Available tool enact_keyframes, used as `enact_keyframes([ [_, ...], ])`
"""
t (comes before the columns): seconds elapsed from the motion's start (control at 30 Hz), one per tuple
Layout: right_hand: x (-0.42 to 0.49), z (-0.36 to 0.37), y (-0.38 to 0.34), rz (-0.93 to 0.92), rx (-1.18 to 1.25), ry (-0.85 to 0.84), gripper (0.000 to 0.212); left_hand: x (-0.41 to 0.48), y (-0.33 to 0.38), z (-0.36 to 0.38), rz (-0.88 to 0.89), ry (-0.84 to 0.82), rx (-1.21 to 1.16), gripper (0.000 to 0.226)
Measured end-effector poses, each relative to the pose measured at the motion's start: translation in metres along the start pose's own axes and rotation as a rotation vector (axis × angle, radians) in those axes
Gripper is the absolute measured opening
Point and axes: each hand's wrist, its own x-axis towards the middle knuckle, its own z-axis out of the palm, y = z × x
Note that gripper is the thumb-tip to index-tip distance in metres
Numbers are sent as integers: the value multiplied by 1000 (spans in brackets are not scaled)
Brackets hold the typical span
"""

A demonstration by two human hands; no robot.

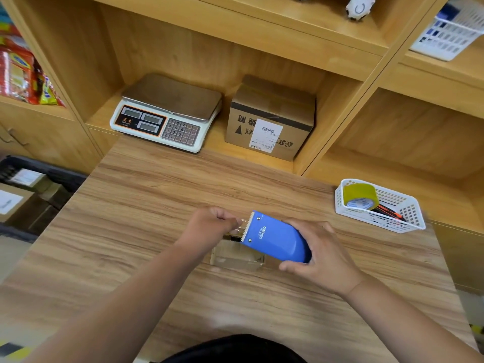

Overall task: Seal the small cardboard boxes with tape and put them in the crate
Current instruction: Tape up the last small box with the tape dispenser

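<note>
A small cardboard box (237, 255) lies on the wooden table (157, 205), mostly hidden under my hands. My right hand (318, 254) grips a blue tape dispenser (275, 238) held just over the box, its toothed edge pointing left. My left hand (209, 226) pinches the clear tape end (239, 224) at that toothed edge. A dark crate (44, 176) holding several sealed boxes sits low at the left, beside the table.
A white basket (408, 216) with a yellow tape roll (360, 196) stands on the table's right. In the shelf alcove behind are a weighing scale (167, 111) and a larger labelled carton (269, 119). Snack packets (21, 72) fill the left shelf.
</note>
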Motion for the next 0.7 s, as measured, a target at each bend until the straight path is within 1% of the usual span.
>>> enact_keyframes([
  [0.13,9,-8,-3,-10,-46,-71,81,4,-5,-3,-41,11,-22,11],
  [0.23,16,-12,-3,-27,-80,-104,75,6,-7,-9,-33,20,-25,12],
  [0.37,17,-19,16,29,-153,-133,73,15,-15,-49,-49,130,-19,9],
  [0.43,16,-23,18,41,-160,-150,67,18,-21,-64,-62,132,-3,12],
  [0.53,21,-20,11,42,-167,-183,58,22,-36,-67,-84,150,7,20],
  [0.6,28,-16,6,56,-203,-208,59,25,-43,-66,-117,183,1,22],
  [0.7,36,-11,2,97,-285,-268,59,30,-54,-66,-160,179,-21,29],
])
